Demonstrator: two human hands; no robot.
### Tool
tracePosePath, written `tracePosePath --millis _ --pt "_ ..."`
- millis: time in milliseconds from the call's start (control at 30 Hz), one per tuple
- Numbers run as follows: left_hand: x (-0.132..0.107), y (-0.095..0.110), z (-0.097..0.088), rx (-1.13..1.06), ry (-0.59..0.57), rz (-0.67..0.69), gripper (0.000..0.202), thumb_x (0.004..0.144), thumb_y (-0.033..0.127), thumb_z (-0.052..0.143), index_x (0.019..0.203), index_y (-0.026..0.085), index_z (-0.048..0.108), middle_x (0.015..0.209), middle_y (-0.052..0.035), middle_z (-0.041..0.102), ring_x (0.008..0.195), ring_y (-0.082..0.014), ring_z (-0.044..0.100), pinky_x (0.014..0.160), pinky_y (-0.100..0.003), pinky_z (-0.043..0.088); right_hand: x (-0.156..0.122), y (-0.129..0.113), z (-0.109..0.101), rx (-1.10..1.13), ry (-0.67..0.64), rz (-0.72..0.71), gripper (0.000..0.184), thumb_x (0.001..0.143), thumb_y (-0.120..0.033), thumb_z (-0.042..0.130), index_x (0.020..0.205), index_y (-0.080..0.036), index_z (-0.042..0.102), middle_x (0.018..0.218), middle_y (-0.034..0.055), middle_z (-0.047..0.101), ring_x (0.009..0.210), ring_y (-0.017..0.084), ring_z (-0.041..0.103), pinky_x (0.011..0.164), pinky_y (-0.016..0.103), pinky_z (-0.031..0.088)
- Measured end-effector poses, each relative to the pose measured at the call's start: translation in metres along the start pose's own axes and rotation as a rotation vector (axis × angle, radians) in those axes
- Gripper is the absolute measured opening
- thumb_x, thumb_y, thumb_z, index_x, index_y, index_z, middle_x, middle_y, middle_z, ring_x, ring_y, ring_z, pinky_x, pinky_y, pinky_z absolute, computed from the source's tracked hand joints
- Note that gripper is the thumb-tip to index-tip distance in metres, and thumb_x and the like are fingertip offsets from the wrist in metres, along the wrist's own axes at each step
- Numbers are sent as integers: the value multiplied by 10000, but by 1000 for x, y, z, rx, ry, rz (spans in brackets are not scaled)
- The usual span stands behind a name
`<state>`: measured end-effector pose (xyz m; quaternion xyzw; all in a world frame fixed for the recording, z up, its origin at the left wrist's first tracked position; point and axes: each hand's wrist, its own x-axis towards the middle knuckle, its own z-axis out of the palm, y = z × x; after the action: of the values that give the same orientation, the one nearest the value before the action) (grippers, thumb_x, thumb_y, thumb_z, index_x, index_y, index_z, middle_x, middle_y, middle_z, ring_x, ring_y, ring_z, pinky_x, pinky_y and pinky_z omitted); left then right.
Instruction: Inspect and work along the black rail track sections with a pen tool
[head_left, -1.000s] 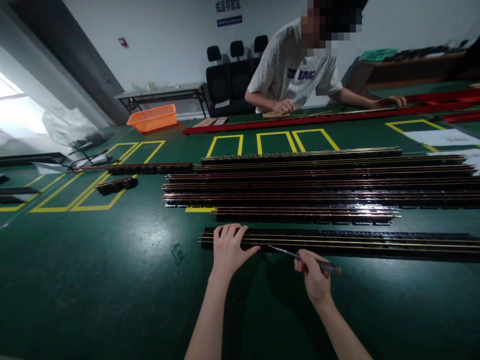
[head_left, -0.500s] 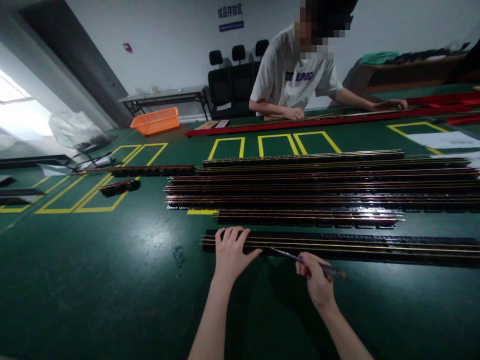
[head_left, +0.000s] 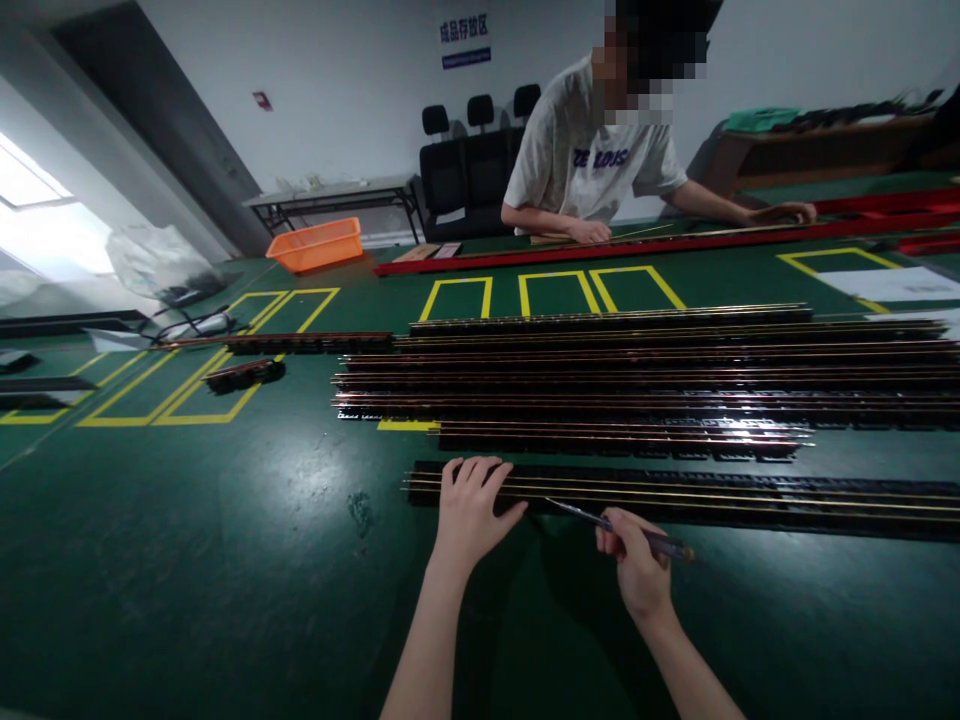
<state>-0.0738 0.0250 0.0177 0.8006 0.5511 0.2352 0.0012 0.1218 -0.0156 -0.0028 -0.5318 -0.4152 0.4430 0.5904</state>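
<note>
A long black strip (head_left: 720, 498) with thin brass-coloured rods along it lies across the green table (head_left: 247, 580) in front of me. My left hand (head_left: 474, 510) rests on the strip near its left end, fingers spread over the rods and thumb out to the right. In my right hand (head_left: 636, 560) is a screwdriver-like tool (head_left: 652, 543) with a slim metal shaft and a dark handle. The fingers are wrapped round the handle. Its tip points left and meets the strip's near edge, just right of my left thumb; whether it touches I cannot tell.
Several similar strips (head_left: 600, 380) with copper-coloured rods lie parallel beyond. A short dark piece (head_left: 244, 374) sits to the left. Across the table a person (head_left: 592, 160) works at a long red channel (head_left: 480, 263). An orange basket (head_left: 315, 245) stands at the far edge, left.
My left hand has slid slightly to the right along the strip. The right hand and its tool have hardly moved. The whole view has shifted a little.
</note>
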Motion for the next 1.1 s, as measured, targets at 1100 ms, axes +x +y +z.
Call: tracePosePath --millis 1100 --pt "0 -4 -1 -21 -3 3 298 753 323 597 1025 203 592 1049 -52 639 998 -238 558 926 -469 376 0 6 -4 66 -13 -10 419 799 -369 529 418 -206 465 445 -12 441 477 133 439 483 267 357"
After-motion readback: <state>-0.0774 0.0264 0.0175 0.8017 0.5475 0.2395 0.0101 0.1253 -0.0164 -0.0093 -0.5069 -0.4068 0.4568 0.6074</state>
